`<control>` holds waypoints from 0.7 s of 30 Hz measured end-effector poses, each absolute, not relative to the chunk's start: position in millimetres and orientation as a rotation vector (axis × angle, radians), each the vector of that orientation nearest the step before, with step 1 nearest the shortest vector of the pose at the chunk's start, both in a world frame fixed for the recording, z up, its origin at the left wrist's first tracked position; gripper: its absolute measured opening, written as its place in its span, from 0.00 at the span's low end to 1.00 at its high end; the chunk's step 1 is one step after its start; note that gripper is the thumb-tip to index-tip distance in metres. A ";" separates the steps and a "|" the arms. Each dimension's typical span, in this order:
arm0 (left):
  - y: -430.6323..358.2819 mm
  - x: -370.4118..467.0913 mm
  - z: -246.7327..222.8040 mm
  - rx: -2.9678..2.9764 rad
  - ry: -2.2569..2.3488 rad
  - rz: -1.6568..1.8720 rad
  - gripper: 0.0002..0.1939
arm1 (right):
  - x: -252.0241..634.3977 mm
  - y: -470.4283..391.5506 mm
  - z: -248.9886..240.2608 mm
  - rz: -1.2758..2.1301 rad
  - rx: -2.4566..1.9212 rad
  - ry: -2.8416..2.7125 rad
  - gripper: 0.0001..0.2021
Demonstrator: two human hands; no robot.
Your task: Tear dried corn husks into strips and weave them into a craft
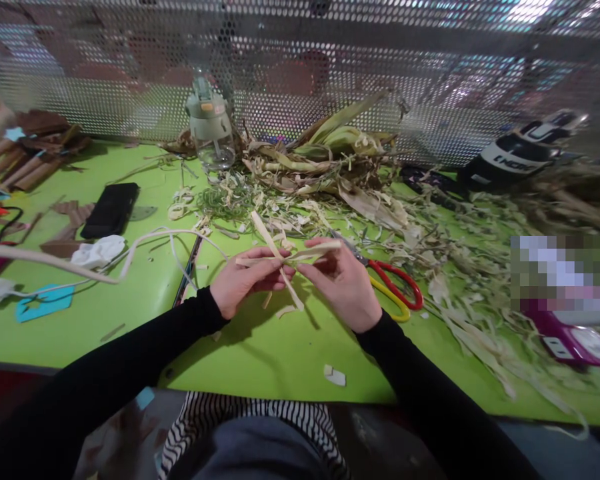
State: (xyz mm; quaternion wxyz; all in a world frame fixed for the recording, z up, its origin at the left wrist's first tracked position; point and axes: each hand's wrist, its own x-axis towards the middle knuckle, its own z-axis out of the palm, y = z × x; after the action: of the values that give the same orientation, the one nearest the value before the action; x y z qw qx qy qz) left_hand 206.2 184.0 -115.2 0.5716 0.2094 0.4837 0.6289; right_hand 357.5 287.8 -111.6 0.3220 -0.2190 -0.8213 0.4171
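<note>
Between my two hands are pale strips of what looks like dried corn husk (293, 290), crossed over each other. My left hand (245, 277) pinches the strips near their crossing, thumb on top. My right hand (347, 283) has its fingers closed on the strip (320, 251) that runs off to the right. One strip slants from upper left to lower right past the left fingertips. Just beyond my right hand lie scissors (397, 283) with red and yellow handles, their blades partly hidden by that hand. Small husk scraps (335, 375) rest on the green table (280, 360).
A heap of husks and shreds (325, 160) spreads across the back and right. A clear bottle (213, 130) stands behind; a black bottle (515, 157) leans at right. On the left are a phone (111, 210), a white cable (145, 240) and brown rolled pieces (30, 153). Perforated metal (155, 80) borders the back.
</note>
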 end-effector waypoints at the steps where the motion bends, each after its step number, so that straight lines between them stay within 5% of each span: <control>1: 183.8 205.7 -114.8 0.493 1.135 1.483 0.12 | 358.0 288.4 -110.2 0.912 -0.566 -2.175 0.18; 7: 182.4 204.5 -114.5 0.562 1.000 1.550 0.22 | 360.3 284.5 -103.4 0.007 -0.404 -2.194 0.10; 14: 170.6 210.3 -122.9 0.774 0.797 1.446 0.35 | 358.4 277.3 -108.8 -0.160 -0.370 -2.318 0.19; 21: 171.7 211.7 -121.8 0.839 0.677 1.419 0.30 | 361.7 279.4 -101.8 -0.190 -0.277 -2.272 0.05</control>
State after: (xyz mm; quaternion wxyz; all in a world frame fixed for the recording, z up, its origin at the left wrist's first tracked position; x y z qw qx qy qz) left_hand 211.7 171.7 -121.8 0.6287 0.3662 0.2953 0.6192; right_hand 361.7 279.4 -101.8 0.4099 -0.1099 -0.9023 -0.0753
